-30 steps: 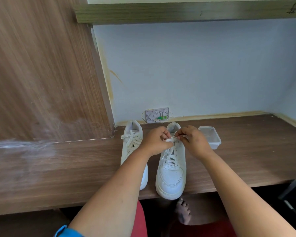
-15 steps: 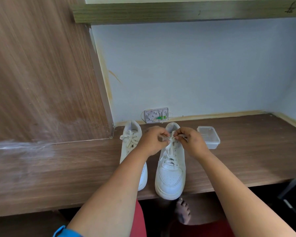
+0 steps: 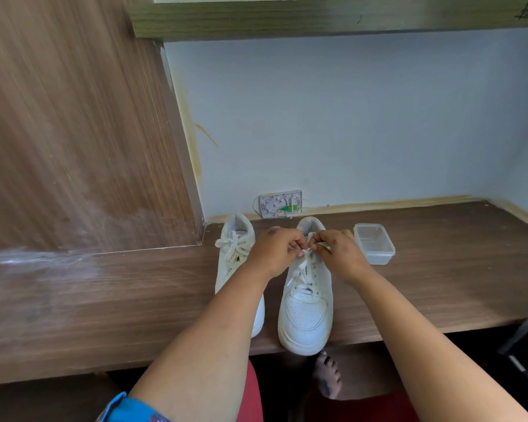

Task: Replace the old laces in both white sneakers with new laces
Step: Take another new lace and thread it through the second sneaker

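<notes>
Sneakers side by side at the front edge of the wooden shelf, toes toward the edge. Left hand and right hand both pinched shut on the lace atop the right sneaker; left sneaker laced, untouched. Lace likely soft, limp, light: best gripped near the tips. Clear plastic box just beside.

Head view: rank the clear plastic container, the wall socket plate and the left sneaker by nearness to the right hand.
1. Clear plastic container: just right of the right hand.
2. Wall socket plate: behind, on the wall.
3. Left sneaker: across, beyond the left hand.
</notes>
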`<state>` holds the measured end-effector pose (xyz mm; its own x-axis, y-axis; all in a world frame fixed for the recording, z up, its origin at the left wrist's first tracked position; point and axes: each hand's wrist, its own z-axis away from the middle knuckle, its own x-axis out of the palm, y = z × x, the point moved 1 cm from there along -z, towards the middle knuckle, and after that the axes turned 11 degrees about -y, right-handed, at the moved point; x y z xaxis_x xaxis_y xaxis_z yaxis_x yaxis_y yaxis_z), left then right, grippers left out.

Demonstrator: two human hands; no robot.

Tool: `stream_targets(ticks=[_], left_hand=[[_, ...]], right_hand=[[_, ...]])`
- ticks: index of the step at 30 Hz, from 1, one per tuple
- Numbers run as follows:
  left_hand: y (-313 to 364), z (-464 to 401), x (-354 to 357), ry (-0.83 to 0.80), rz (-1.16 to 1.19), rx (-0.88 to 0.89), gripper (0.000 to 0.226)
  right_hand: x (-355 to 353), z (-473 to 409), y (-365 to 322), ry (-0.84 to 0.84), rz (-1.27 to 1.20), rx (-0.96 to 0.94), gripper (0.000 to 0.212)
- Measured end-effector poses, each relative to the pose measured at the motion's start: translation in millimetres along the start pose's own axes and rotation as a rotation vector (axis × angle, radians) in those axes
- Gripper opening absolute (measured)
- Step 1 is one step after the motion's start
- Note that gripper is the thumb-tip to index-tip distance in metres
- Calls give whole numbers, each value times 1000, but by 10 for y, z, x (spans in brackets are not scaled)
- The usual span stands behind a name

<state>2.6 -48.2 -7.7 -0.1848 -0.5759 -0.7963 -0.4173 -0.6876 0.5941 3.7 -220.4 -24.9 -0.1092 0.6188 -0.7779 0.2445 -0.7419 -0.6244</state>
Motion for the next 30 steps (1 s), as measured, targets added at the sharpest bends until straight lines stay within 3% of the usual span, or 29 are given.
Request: stream_targets(ticks=[2,5,8,13,18,22,30], left_hand=[[-31,-6,28,41,35,-1,18],[-19,-13,62,96,49,21,18],[-28,-15,74,116,100,31,19],[-83,-31,96,133,186,10,32],[-93,-27,116,134,236,-15,37],[-97,-27,117,131,215,-15,37],[-76,-20,138,149,215,-23,34]], right_hand=[[25,4,2,30,-48,28,23],[84,25,-11,140,-89,37,7],[108,11,-29,205,-155,11,6],[81,19,-65,204,-247,89,11],[80,-13,-25,96,-370,150,14],[109,-2,-43,100,-294,135,4],[41,14,-46,39,-296,124,12]])
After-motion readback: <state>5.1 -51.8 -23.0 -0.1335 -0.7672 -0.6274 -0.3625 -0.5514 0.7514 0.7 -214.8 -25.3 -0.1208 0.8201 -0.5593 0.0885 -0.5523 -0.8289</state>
